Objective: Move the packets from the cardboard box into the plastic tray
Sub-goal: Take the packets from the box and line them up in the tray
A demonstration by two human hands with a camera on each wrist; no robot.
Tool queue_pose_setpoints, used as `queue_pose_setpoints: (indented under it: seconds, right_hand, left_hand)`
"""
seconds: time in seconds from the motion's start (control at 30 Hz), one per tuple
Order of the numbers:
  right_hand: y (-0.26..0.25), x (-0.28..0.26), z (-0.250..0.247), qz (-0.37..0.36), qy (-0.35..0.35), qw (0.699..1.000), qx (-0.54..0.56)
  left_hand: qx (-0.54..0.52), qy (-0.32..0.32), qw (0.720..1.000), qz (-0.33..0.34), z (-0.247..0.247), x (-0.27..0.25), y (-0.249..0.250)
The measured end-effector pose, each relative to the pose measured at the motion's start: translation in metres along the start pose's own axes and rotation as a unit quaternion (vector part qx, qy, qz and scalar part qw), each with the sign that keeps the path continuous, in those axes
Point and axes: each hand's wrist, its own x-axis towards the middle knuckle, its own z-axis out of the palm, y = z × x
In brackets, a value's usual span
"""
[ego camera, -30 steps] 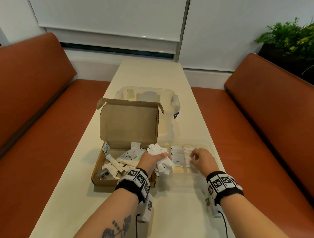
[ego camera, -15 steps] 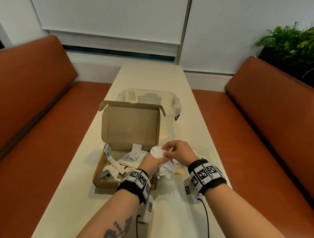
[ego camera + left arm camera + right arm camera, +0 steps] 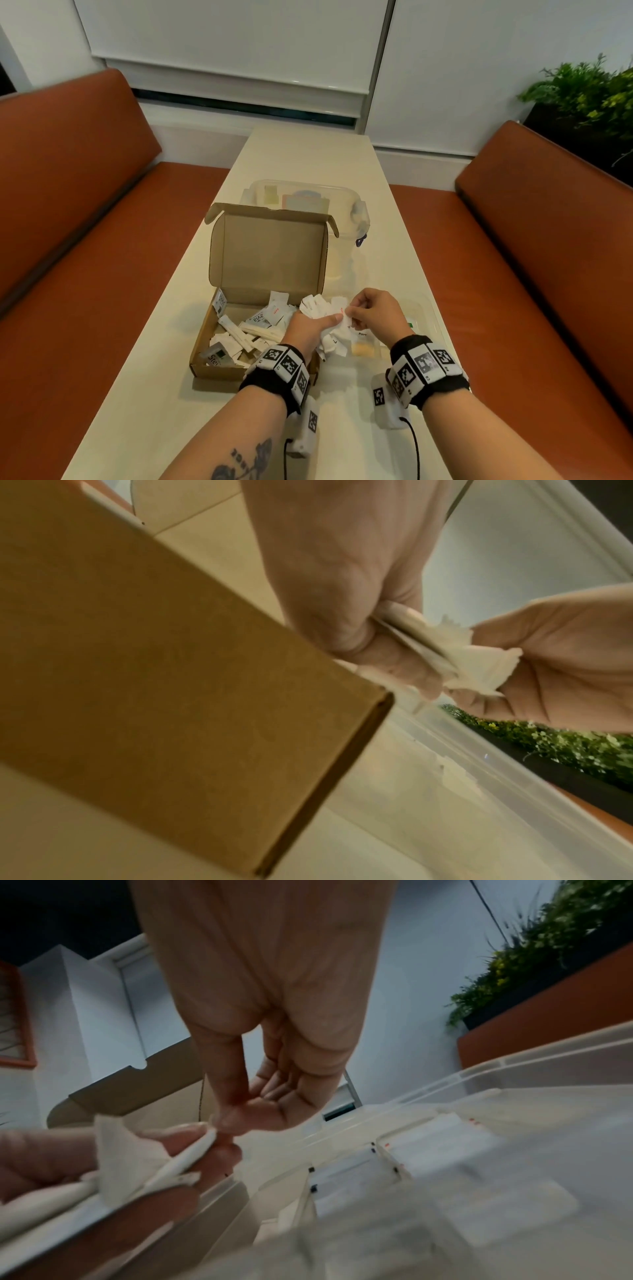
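An open cardboard box (image 3: pixel 205 363) on the table holds several white packets (image 3: pixel 253 325). My left hand (image 3: pixel 308 329) grips a bunch of white packets (image 3: pixel 334 342) just right of the box, over the left end of the clear plastic tray (image 3: pixel 428 308). My right hand (image 3: pixel 373 311) pinches one packet (image 3: pixel 339 306) at the top of that bunch. In the left wrist view the left hand (image 3: pixel 359 642) clamps the packets (image 3: pixel 472 666) and the right hand (image 3: pixel 565 656) meets them. The right wrist view shows the right hand (image 3: pixel 226 1123) nipping a packet edge (image 3: pixel 202 1142) above the tray's compartments (image 3: pixel 428 1145).
A clear lidded plastic container (image 3: pixel 305 195) stands behind the box's raised lid (image 3: pixel 270 246). Orange bench seats (image 3: pixel 85 308) run along both sides of the narrow table (image 3: pixel 342 428). A green plant (image 3: pixel 589 89) stands at the far right.
My right hand left the tray, swung left to the bunch held by my left hand and now pinches a packet there. The left hand stayed in place.
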Motion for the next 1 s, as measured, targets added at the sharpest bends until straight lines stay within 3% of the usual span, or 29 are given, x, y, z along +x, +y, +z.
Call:
queue_pose_setpoints:
  seconds: [0.1,0.27,0.4,0.63,0.73,0.9,1.0]
  right_hand:
    - [0.004,-0.001,-0.003,0.011,-0.016,1.0,0.015]
    - [-0.002,0.005,-0.011,-0.021,-0.055,0.997,-0.057]
    - [-0.002,0.004,-0.015,-0.008,-0.068,0.994,-0.085]
    - [0.001,-0.002,-0.02,0.04,-0.102,0.994,-0.018]
    - [0.003,-0.002,-0.03,0.03,-0.073,0.997,-0.024]
    - [0.024,-0.002,-0.06,0.048,0.05,0.995,-0.075]
    - [0.039,-0.007,-0.064,0.057,0.057,0.987,-0.14]
  left_hand:
    - [0.003,-0.012,1.0,-0.002,0.0,0.0,0.0]
    - [0.034,-0.067,0.997,0.014,0.001,-0.003,0.004]
    - [0.038,-0.044,0.998,0.006,0.001,-0.004,0.004]
    - [0.024,-0.038,0.999,0.003,0.002,-0.005,0.005]
    - [0.022,-0.05,0.998,0.01,0.001,-0.005,0.006]
    - [0.04,-0.055,0.998,0.007,0.001,-0.003,0.004]
    - [0.051,-0.055,0.997,0.002,0.0,-0.002,0.003]
